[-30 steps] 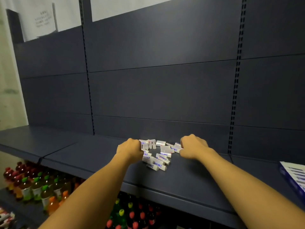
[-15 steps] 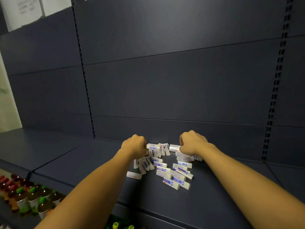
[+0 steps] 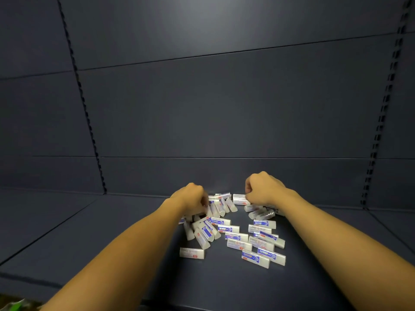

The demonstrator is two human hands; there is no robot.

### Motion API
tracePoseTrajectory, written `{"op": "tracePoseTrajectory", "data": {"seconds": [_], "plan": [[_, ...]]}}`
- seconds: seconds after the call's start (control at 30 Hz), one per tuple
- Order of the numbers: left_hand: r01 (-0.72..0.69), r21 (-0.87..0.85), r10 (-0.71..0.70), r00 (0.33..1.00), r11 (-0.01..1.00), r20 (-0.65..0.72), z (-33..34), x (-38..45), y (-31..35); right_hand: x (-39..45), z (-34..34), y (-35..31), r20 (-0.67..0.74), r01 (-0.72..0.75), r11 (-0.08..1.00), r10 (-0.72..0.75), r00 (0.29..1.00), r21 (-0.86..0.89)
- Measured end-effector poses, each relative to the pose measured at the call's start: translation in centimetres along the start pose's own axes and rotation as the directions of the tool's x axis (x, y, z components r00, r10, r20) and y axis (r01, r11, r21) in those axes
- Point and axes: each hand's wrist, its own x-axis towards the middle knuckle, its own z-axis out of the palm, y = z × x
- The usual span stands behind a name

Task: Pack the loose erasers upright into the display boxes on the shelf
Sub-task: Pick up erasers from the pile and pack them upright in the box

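Note:
Several white erasers with blue and red labels point(image 3: 232, 229) lie flat and scattered on the dark shelf point(image 3: 107, 239). One eraser point(image 3: 192, 253) lies apart at the front left of the pile. My left hand point(image 3: 190, 198) is curled, knuckles up, with its fingers down among the erasers at the pile's back left; it is blurred. My right hand point(image 3: 262, 189) is also curled at the back right. Its fingertips pinch the end of an eraser point(image 3: 238, 198) lying flat. The palms of both hands are hidden.
The dark back panel point(image 3: 224, 108) rises right behind the pile. Slotted uprights stand at the left point(image 3: 89, 122) and right point(image 3: 381, 122). Shelf seams run on both sides. The shelf's front edge point(image 3: 67, 286) is at the bottom, with something green point(image 3: 13, 305) below it.
The view has closed in and dropped toward the shelf. The pile has spread out toward me, with more erasers lying flat in front. Both hands stay curled at the back of the pile.

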Motion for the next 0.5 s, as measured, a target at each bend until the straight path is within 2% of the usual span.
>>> {"op": "tracePoseTrajectory", "data": {"seconds": [0.23,0.5], "plan": [[-0.121,-0.042,0.124,0.989,0.992,0.077,-0.8,0.9,0.7,0.4,0.9,-0.9,0.004,-0.036,0.999,0.036,0.999,-0.019],[-0.038,0.004,0.038,0.999,0.999,0.028,-0.3,0.8,1.3,1.3,1.4,-2.6,0.028,-0.012,1.0,0.012,1.0,0.0]]}}
